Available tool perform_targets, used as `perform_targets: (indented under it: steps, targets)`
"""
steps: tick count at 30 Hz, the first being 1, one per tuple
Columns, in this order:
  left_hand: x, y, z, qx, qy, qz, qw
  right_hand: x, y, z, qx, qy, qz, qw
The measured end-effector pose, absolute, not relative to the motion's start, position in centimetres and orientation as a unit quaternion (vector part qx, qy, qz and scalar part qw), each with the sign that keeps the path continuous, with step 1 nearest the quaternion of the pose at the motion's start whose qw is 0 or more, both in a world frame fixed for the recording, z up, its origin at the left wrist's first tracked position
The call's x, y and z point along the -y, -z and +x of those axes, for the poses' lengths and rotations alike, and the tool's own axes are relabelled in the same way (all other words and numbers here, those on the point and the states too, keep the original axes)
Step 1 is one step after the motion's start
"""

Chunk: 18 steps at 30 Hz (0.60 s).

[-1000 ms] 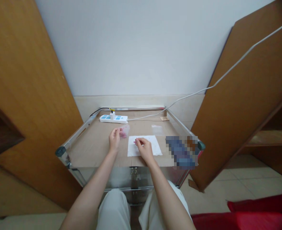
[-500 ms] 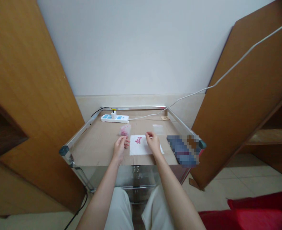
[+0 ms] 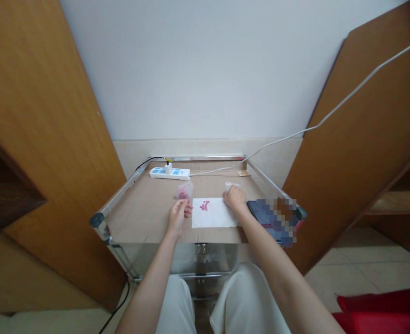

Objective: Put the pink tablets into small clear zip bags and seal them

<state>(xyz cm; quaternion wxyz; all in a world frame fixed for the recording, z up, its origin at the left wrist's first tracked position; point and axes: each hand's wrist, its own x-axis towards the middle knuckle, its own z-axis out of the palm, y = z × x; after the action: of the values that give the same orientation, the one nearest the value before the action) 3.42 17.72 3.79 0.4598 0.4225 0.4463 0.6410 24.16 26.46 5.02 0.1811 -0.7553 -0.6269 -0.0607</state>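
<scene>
On a white sheet of paper lie several small pink beads. A clear plastic bag of pink beads rests just behind the paper's left corner. My left hand is beside the paper's left edge, thumb and fingers pinched together; anything between them is too small to make out. At the back right of the paper, my right hand reaches down onto a small clear plastic bag. Its fingers are curled closed at the bag's near edge, and the hand covers much of the bag.
A white power strip with a plug sits at the back left, its white cable running off rightward. A dark, partly blurred-out object lies right of the paper. Metal rails edge the brown tabletop.
My right hand has moved from above the paper, back and to the right, onto the small clear bag. My left hand stays pinched near the paper's left edge. The view has shifted slightly.
</scene>
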Motion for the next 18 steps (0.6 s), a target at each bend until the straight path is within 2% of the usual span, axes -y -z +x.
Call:
perform_targets:
  steps: [8, 18]
  targets:
    - [-17.9, -3.8, 3.4, -0.449, -0.642, 0.422, 0.457, -27.5, -5.2, 25.1, 0.64, 0.049, -0.752, 0.146]
    - [-17.9, -3.6, 3.3, -0.448, -0.638, 0.43, 0.455, -28.4, -6.1, 26.6, 0.606, -0.044, -0.773, 0.182]
